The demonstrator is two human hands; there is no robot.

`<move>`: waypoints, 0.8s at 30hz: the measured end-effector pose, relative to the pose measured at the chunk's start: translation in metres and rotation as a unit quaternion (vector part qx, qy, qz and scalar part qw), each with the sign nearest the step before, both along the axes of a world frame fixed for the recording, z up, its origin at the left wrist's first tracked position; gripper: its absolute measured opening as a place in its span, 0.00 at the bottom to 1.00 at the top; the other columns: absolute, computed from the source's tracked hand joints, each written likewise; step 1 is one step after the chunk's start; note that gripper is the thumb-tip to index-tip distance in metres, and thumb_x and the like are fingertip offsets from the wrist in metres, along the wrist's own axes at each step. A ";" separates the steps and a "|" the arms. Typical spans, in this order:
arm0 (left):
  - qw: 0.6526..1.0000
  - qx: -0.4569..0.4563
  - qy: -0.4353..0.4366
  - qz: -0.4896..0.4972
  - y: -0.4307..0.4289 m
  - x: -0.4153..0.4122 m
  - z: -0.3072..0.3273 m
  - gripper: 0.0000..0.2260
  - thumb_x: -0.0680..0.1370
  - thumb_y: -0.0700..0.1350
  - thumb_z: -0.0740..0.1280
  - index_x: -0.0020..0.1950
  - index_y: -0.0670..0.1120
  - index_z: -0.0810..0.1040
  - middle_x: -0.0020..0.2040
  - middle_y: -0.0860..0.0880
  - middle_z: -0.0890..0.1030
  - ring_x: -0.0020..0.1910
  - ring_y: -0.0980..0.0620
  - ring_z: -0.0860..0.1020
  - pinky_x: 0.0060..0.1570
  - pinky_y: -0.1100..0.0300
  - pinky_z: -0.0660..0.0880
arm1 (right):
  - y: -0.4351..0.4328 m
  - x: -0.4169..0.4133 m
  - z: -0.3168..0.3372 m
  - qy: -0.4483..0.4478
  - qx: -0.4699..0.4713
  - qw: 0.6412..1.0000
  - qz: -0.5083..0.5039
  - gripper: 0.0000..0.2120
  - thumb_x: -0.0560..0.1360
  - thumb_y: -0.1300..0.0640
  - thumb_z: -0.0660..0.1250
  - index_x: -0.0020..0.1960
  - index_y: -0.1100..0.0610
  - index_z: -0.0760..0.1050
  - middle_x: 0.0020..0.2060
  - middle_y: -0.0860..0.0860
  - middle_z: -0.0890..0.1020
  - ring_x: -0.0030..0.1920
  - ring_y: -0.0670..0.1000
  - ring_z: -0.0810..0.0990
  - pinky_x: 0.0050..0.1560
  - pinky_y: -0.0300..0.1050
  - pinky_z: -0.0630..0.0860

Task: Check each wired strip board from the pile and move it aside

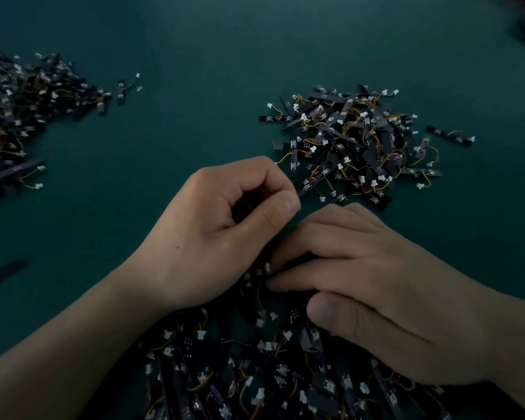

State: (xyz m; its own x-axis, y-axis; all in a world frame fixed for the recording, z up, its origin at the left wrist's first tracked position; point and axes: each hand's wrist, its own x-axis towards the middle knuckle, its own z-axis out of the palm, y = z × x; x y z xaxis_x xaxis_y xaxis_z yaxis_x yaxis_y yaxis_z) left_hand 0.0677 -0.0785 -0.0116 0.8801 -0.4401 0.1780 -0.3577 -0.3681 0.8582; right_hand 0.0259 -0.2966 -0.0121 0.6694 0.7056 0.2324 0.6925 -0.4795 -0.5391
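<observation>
At the near edge of the tabletop [212, 50], the unchecked pile [249, 377] of wired strip boards lies directly beneath both hands. The right hand [376, 286] rests on top of this pile with its fingers extended, fingertips among the boards and thumb apart. No board is closed within it. The left hand [222, 228] is curled, thumb tip pressed to the forefinger. Whether a wire or board is pinched inside cannot be determined, as the hollow of the hand is dark.

Two further heaps lie apart from the pile: a loose heap [355, 140] beyond the hands to the right, and a dense heap [19, 110] at the far left.

Step in hand, as judged: selection of the next board from the pile. The next move calls for separating one board from its neighbours, since the wires are tangled. Lift it clear, inspect board, wire and white connector, then place it on a heap well clear of the pile.
</observation>
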 end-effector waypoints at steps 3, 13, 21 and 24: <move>0.999 -0.017 0.020 -0.022 0.001 0.000 0.001 0.13 0.83 0.52 0.61 0.46 0.47 0.81 0.37 0.48 0.79 0.35 0.49 0.77 0.36 0.54 0.74 | -0.004 0.005 -0.001 0.023 0.080 0.995 -0.062 0.10 0.83 0.55 0.66 0.59 0.53 0.85 0.57 0.43 0.82 0.61 0.45 0.80 0.62 0.39 0.71; 0.996 0.014 0.022 -0.082 0.002 -0.003 0.000 0.06 0.81 0.47 0.70 0.44 0.51 0.81 0.33 0.55 0.78 0.30 0.57 0.74 0.32 0.67 0.69 | -0.001 0.004 0.003 0.097 0.205 0.954 -0.196 0.07 0.75 0.57 0.74 0.51 0.47 0.82 0.42 0.41 0.85 0.40 0.43 0.84 0.40 0.29 0.76; 0.999 0.006 0.019 -0.044 -0.001 -0.004 0.004 0.14 0.82 0.52 0.64 0.41 0.47 0.80 0.32 0.47 0.77 0.30 0.47 0.74 0.31 0.51 0.70 | -0.001 0.004 0.002 0.083 0.221 0.941 -0.243 0.06 0.78 0.57 0.72 0.42 0.50 0.80 0.30 0.47 0.79 0.25 0.44 0.75 0.26 0.29 0.66; 0.999 0.016 0.018 -0.046 -0.001 -0.004 0.005 0.15 0.82 0.51 0.64 0.39 0.47 0.79 0.31 0.47 0.76 0.29 0.49 0.74 0.30 0.52 0.70 | 0.000 0.003 0.003 0.107 0.212 0.945 -0.225 0.07 0.78 0.52 0.69 0.41 0.49 0.78 0.27 0.46 0.76 0.23 0.41 0.70 0.24 0.29 0.63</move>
State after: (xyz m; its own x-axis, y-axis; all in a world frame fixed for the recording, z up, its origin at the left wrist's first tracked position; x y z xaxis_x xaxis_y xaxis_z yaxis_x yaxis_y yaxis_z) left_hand 0.0634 -0.0796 -0.0064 0.8407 -0.5252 0.1318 -0.3612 -0.3625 0.8592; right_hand 0.0289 -0.2966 -0.0095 0.9430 0.2119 0.2566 0.3240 -0.4085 -0.8533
